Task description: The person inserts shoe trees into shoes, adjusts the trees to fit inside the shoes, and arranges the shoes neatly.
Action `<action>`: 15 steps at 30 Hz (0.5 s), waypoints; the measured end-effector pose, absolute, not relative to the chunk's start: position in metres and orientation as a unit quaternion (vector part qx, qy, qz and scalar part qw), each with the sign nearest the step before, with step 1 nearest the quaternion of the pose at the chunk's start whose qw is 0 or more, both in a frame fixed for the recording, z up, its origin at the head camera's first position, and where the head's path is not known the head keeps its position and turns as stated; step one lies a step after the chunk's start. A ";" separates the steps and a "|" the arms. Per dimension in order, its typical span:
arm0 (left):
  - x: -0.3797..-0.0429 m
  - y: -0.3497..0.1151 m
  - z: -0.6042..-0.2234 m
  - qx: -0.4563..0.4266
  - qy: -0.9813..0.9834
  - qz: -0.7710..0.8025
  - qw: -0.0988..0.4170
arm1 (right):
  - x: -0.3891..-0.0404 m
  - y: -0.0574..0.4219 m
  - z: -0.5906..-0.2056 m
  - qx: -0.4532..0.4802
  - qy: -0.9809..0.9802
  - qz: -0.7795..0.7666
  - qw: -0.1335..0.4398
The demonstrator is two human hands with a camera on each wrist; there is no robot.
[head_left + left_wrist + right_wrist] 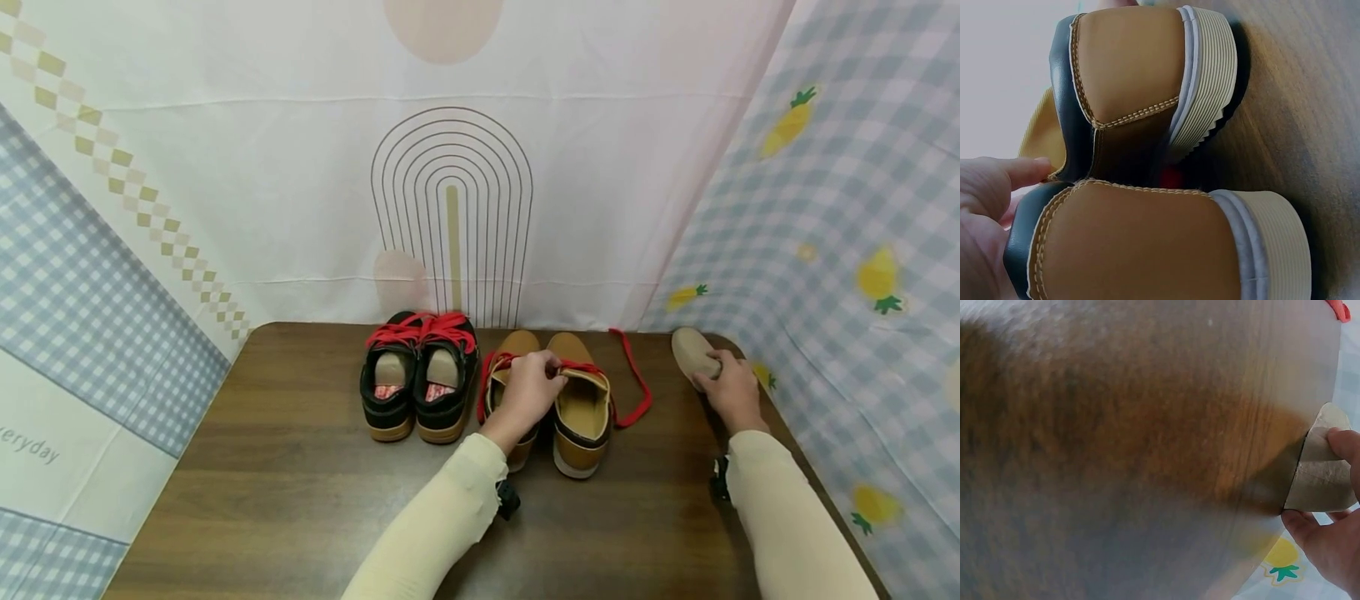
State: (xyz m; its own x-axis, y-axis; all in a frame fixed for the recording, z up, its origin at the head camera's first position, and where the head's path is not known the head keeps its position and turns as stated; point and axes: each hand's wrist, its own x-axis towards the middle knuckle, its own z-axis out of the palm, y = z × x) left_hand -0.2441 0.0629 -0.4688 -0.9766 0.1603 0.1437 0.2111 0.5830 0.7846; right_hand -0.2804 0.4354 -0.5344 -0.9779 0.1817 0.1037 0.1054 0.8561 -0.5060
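Observation:
A pair of tan shoes with red laces stands side by side mid-table, toes toward the wall: a left tan shoe (521, 342) and a right tan shoe (581, 425). My left hand (531, 385) reaches over the left one and pinches the right shoe's opening near its tongue and laces. In the left wrist view, the thumb lies at the dark collar (1067, 134) by the heels. At the far right of the table, my right hand (731, 387) grips a beige molded shoe insert (692, 352) between thumb and fingers, its rounded end pointing toward the wall.
Black shoes (442, 408) with red laces stand to the left, beige inserts (442, 367) inside them. A loose red lace (637, 400) lies right of the tan shoes on the brown wooden table (285, 467). Fabric-covered walls (600, 192) close in the back and sides.

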 end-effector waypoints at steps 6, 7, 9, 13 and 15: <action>-0.245 0.062 -0.469 -0.098 -0.884 -0.456 0.024 | -0.281 0.435 -0.535 -0.076 -0.960 0.256 0.087; -0.245 0.062 -0.469 -0.098 -0.884 -0.457 0.023 | -0.282 0.435 -0.535 -0.079 -0.959 0.257 0.086; -0.245 0.062 -0.469 -0.098 -0.883 -0.458 0.024 | -0.282 0.434 -0.536 -0.083 -0.958 0.260 0.082; -0.245 0.063 -0.469 -0.097 -0.881 -0.462 0.025 | -0.282 0.434 -0.537 -0.089 -0.958 0.262 0.074; -0.246 0.063 -0.469 -0.097 -0.880 -0.464 0.025 | -0.282 0.434 -0.537 -0.090 -0.958 0.261 0.073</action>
State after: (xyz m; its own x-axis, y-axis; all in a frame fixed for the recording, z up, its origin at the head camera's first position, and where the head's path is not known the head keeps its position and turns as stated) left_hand -0.2455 0.0628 -0.4693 -0.9799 0.1486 0.1334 0.1940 0.5510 0.8116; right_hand -0.2819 0.4344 -0.5373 -0.9732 0.2104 0.0931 0.1340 0.8474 -0.5138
